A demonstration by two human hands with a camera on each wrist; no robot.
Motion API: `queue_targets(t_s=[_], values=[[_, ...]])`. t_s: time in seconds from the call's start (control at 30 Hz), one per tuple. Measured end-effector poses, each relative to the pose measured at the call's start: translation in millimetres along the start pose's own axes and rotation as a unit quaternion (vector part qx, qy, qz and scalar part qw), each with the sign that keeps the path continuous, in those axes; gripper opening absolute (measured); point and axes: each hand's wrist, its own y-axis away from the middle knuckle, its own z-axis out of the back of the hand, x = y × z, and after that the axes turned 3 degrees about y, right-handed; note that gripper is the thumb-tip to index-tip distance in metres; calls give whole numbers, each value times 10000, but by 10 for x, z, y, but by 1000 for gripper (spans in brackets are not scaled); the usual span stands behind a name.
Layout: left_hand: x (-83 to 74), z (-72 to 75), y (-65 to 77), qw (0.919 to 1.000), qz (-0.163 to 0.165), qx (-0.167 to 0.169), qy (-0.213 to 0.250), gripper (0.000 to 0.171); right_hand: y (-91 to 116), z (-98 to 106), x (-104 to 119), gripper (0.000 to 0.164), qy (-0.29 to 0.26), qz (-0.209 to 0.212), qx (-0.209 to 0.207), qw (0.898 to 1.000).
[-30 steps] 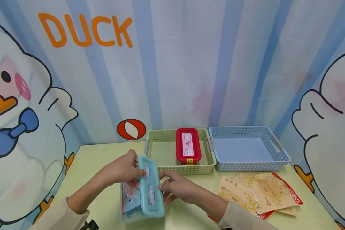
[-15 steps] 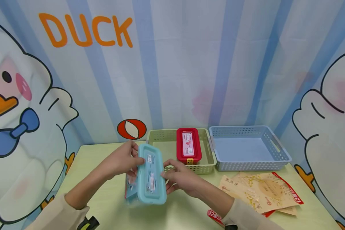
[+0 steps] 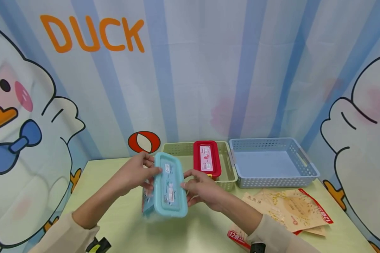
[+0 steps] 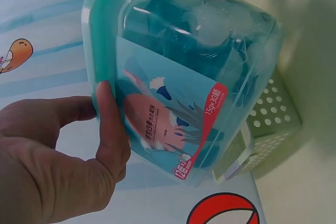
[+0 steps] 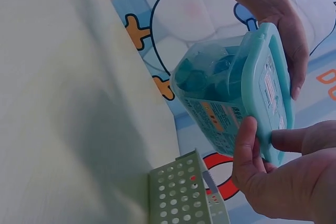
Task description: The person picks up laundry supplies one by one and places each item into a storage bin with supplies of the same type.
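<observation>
Both hands hold a clear plastic tub (image 4: 173, 98) with a turquoise lid (image 3: 170, 186), raised over the table and tilted so the lid faces the head camera. Turquoise pieces show through its wall, and a printed blue and pink label (image 4: 163, 108) covers one side. My left hand (image 3: 136, 174) grips the lid's left edge, thumb on top and fingers beneath. On the opposite edge my right hand (image 3: 206, 191) pinches the rim between thumb and fingers, as the right wrist view also shows.
Behind the tub stands a green basket (image 3: 229, 175) holding a red-lidded box (image 3: 207, 160). A light blue basket (image 3: 278, 182) adjoins it on the right. Flat beige and red packets (image 3: 291, 211) lie at the table's right. A striped duck curtain (image 3: 202, 70) hangs behind.
Both hands have lifted the turquoise-lidded tub upward, away from me and slightly to the right. Its lid now faces the head camera more fully. Baskets and packets stay put.
</observation>
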Motion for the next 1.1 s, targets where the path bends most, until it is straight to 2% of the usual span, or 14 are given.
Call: queue_targets(t_s=[0.33,0.73,1.1], values=[[-43,-10,-105,9990,-31,-171,403,47,2,108,182,41,114,183,-166,9996],[-31,10,-223,9991,-193,-169,329,53,-38,185,416,45,457,162,-408,9980],[65,6,-372,9978,-220,-404,468,51,-121,231,540,46,871,244,-575,9942]])
